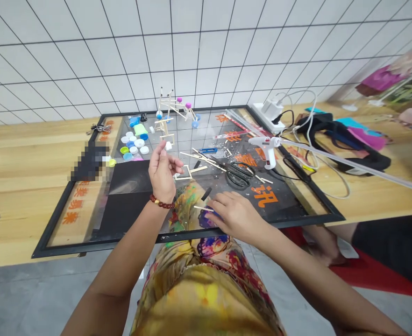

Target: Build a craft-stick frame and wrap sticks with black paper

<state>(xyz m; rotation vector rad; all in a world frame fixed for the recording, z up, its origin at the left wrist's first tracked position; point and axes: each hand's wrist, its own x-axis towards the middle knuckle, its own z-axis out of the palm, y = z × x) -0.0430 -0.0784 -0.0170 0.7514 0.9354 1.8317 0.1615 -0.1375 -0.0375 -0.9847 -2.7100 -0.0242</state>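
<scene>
My left hand (pixel 163 171) is raised above the black-framed glass panel (pixel 318 198), palm toward me, fingers loosely curled with nothing visible in them. A beaded bracelet sits on its wrist. My right hand (pixel 234 213) rests low on the glass near the front edge, fingertips pinching a thin wooden stick (pixel 203 208). A small square stick frame (pixel 185 174) lies just beyond my left hand. Black scissors (pixel 240 175) and loose sticks (pixel 202 157) lie further right.
A white glue gun (pixel 268 148) stands on the glass, its cord running to a power strip (pixel 269 112). Coloured bottle caps (pixel 133 143) cluster at the back left, beside a stick-and-cap model (pixel 174 112). Black sheets (pixel 129 191) lie at left. Bags sit at right.
</scene>
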